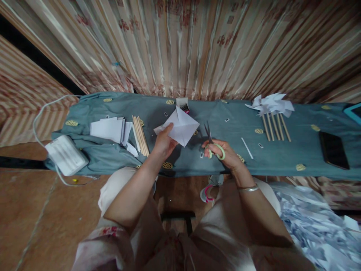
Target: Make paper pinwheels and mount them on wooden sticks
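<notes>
My left hand point(164, 142) pinches a folded square of white paper point(182, 126) by its near left corner and holds it just above the blue-grey cloth point(231, 158) of a long low table. My right hand point(225, 153) grips a pair of scissors point(212, 143) by their pale green handles. The dark blades point away from me, close to the paper's right corner. A silver bangle point(248, 188) circles my right wrist.
A stack of white paper squares point(108, 129) and a bundle of wooden sticks point(140, 135) lie to the left. Finished paper pinwheels on sticks point(272, 109) lie at the right, with a black phone point(333, 149) beyond. A small box point(183, 105) sits at the back. Paper scraps point(310, 222) pile up on the floor.
</notes>
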Available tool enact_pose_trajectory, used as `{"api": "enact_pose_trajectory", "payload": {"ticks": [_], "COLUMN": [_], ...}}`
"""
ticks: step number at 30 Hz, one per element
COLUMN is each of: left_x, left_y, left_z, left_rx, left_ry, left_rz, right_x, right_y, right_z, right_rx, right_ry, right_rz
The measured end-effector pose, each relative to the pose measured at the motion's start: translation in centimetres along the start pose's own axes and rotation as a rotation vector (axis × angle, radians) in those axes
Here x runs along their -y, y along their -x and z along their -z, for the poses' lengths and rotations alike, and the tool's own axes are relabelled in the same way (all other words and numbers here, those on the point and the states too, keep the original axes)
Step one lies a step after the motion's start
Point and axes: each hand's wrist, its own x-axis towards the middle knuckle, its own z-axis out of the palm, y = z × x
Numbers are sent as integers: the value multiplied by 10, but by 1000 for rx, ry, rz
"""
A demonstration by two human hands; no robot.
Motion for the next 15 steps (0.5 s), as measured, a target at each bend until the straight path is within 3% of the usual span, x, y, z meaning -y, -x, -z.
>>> {"api": "enact_pose_trajectory", "payload": {"ticks": [3,6,15], "left_x": [7,15,33], "left_y": [3,6,6], "left_z": [-3,-4,2], "left_rx": [40,68,138], "left_ry": [-65,-133,-279], "left_rz": [30,55,134], "right_x": [-1,0,-10], "right_y": [-6,-13,-23], "right_z": [3,3,-2], "right_rx": [-161,-233,-160], "right_ry": [-96,-157,-91], "right_rz": [60,82,38]}}
